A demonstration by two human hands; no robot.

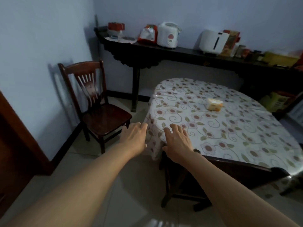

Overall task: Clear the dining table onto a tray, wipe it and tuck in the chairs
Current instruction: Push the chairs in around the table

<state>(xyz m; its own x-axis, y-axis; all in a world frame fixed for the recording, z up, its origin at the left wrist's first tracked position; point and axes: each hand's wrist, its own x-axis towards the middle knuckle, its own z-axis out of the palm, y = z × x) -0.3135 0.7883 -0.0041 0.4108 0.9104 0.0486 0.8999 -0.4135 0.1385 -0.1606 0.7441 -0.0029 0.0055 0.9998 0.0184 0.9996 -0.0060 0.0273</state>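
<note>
The dining table (237, 128) wears a white cloth printed with flowers. A small yellow tissue pack (214, 104) lies near its middle. A dark wooden chair (229, 167) is pushed under the table's near edge, its top rail just below my right hand (177, 145). That hand hovers with relaxed fingers over the table's near left corner. My left hand (134, 138) reaches out beside the hanging cloth, fingers loosely spread, holding nothing. A second wooden chair (101, 115) stands apart from the table against the left wall.
A long dark sideboard (164, 51) runs along the back wall with a rice cooker (168, 34), a white appliance (213, 40), boxes and packets. A brown door edge (18, 145) is at the left. Pale tile floor (134, 194) lies between chair and table.
</note>
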